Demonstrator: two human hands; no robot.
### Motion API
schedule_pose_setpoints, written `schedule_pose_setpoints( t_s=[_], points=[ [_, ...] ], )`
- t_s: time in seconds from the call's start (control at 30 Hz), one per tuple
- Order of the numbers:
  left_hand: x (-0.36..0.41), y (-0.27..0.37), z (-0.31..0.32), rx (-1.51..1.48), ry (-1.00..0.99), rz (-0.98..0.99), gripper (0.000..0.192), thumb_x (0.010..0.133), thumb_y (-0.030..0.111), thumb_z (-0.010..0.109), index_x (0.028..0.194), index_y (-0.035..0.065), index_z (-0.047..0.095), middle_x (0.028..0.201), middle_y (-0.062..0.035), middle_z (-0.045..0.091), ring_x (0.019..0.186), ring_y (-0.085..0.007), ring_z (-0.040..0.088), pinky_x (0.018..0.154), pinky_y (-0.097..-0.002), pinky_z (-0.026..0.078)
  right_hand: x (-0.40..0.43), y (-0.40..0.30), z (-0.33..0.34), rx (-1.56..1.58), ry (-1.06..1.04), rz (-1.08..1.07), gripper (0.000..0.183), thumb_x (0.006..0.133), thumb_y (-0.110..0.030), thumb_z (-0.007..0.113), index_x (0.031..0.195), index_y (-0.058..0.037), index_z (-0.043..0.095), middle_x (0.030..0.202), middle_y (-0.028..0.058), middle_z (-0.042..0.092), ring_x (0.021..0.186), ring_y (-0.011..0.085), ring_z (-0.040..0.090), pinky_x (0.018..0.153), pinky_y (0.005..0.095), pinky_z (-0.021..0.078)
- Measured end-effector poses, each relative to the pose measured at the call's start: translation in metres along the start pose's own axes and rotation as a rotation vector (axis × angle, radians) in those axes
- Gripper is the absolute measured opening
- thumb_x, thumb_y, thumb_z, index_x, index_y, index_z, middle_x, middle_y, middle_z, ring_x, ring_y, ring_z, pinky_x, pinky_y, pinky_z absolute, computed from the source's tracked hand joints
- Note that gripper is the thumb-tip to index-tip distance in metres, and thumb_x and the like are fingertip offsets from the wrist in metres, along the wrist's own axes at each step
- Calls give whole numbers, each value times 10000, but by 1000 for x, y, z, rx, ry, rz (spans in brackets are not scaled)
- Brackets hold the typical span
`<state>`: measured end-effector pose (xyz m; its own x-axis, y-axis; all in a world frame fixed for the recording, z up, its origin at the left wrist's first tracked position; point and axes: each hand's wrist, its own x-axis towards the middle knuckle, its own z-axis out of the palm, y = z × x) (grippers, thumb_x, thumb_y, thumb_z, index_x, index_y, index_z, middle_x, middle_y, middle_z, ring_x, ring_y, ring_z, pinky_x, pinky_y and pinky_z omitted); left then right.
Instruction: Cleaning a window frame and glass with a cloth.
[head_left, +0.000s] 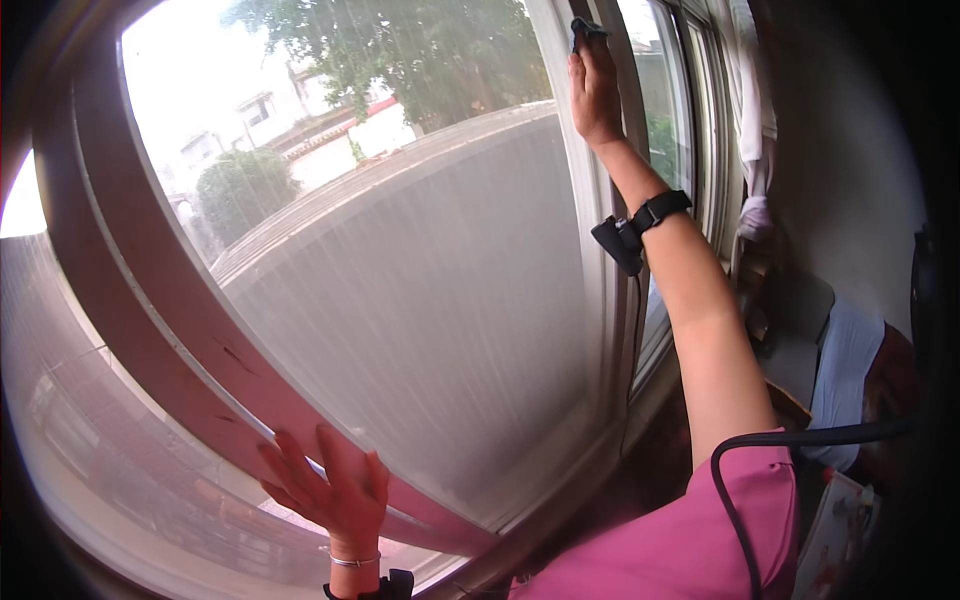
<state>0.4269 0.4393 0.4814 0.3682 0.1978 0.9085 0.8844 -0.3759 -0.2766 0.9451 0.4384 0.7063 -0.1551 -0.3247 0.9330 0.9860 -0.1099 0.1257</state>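
Raised at the upper right, my right hand (598, 101) presses a dark bluish cloth (589, 31) against the upright window frame (581, 187). The fingers partly hide the cloth. Lower left, my left hand (334, 484) rests with spread fingers on the reddish-looking frame bars (195, 341) and holds nothing. Between the two hands is a large window pane (420, 300) with streaks on it. A black strap with a small device (621, 244) is around my right forearm, and a thin bracelet (355, 561) circles my left wrist.
Beyond the glass stand a low wall (450, 247) and a tree (442, 52). More window panels (667, 112) and a knotted white curtain (752, 217) are on the right. A black cable (724, 465) crosses my pink sleeve. Light-blue fabric (847, 360) hangs near the wall.
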Motion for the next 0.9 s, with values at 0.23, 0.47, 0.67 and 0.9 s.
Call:
schedule_pose_setpoints(
  t_s=[0.23, 0.47, 0.67, 0.9],
  points=[
    [19, 10, -15, -29, -18, 31, 657, 921, 437, 513, 1448, 60, 405, 1554, -232, 242, 1432, -466, 199, 1076, -669, 162, -128, 2, -57, -158, -119, 291, 368, 1000, -183, 459, 1301, 24, 505, 1374, 264, 467, 1305, 441, 407, 1105, 485, 324],
    [16, 3, -14, -52, -5, 45, 662, 922, 449, 517, 1461, 83, 398, 1558, -220, 239, 1435, -459, 196, 1075, -666, 174, -282, -56, -146, -306, -404, 487, 362, 972, -131, 515, 1304, 12, 505, 1328, 241, 521, 1279, 407, 455, 1074, 451, 375],
    [14, 0, -12, -74, 15, 51, 650, 925, 470, 510, 1450, 97, 423, 1556, -212, 249, 1438, -446, 198, 1078, -664, 170, -222, -33, -148, -72, -249, 760, 292, 992, -221, 514, 1214, -36, 562, 1123, 226, 635, 1012, 391, 614, 853, 424, 500],
    [10, -1, -15, -30, -29, 28, 657, 923, 500, 498, 1434, 92, 446, 1548, -220, 262, 1440, -442, 193, 1084, -654, 166, -34, 23, -71, -19, -28, 350, 256, 952, -245, 580, 1098, -37, 614, 1041, 188, 648, 962, 382, 599, 844, 442, 476]
  ],
)
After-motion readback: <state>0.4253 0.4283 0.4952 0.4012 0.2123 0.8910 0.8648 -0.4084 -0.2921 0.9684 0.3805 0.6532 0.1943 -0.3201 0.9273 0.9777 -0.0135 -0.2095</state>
